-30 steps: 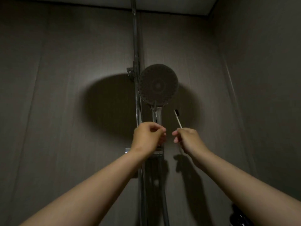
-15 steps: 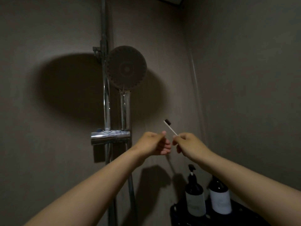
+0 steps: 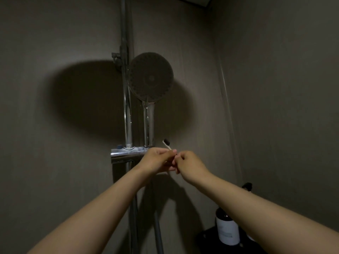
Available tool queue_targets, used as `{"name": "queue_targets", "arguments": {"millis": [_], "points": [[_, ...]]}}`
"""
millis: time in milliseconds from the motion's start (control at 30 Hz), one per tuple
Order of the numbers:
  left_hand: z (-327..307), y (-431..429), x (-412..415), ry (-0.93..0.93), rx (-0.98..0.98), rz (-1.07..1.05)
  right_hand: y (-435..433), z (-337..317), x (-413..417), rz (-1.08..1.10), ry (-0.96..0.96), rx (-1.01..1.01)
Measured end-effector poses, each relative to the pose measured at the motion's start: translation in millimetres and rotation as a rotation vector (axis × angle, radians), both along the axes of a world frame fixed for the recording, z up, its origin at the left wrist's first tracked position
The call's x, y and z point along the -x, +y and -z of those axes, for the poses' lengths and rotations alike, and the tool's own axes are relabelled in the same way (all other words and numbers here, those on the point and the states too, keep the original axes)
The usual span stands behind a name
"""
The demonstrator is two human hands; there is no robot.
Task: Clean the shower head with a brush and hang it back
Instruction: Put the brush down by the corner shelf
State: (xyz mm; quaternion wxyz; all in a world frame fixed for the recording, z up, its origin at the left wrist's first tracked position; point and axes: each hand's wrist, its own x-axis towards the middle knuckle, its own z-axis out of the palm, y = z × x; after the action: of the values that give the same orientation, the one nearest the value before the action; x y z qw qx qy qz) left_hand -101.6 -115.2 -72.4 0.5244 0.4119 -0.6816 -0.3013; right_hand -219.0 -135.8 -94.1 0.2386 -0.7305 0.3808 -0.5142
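Shower head (image 3: 150, 77) is seen hung on the rail (image 3: 126, 107) at far centre, its chrome handle (image 3: 148, 123) dropping to the mixer bar (image 3: 124, 153). It is judged rigid, fairly heavy and probably wet-slick, and is best gripped by that handle. Left hand (image 3: 156, 160) and right hand (image 3: 190, 165) are curled with fingertips meeting just below. The brush (image 3: 167, 143), light and stiff, is pinched between them by its thin stem. Half a second earlier it was held by the right hand alone.

My left hand (image 3: 156, 160) and right hand (image 3: 190, 165) curl round the brush (image 3: 166, 143), hiding all its handle but the bristle end. My right forearm (image 3: 256, 208) covers most of the pump bottle (image 3: 247, 186), and the label (image 3: 226, 232) on the dark bottle (image 3: 222, 215) beside it is too dim to read.
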Motion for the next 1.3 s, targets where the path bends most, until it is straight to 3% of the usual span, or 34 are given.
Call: {"name": "queue_targets", "arguments": {"millis": [467, 967, 1300], "points": [[16, -34, 39, 0.133, -0.086, 0.112, -9, 11, 47, 0.057, 0.029, -0.039], [54, -77, 180, 0.303, -0.246, 0.472, 6, 34, 200, 0.447, 0.098, -0.135], [105, -77, 253, 0.446, -0.477, 0.52, 24, 56, 262, 0.651, 0.239, -0.21]]}}
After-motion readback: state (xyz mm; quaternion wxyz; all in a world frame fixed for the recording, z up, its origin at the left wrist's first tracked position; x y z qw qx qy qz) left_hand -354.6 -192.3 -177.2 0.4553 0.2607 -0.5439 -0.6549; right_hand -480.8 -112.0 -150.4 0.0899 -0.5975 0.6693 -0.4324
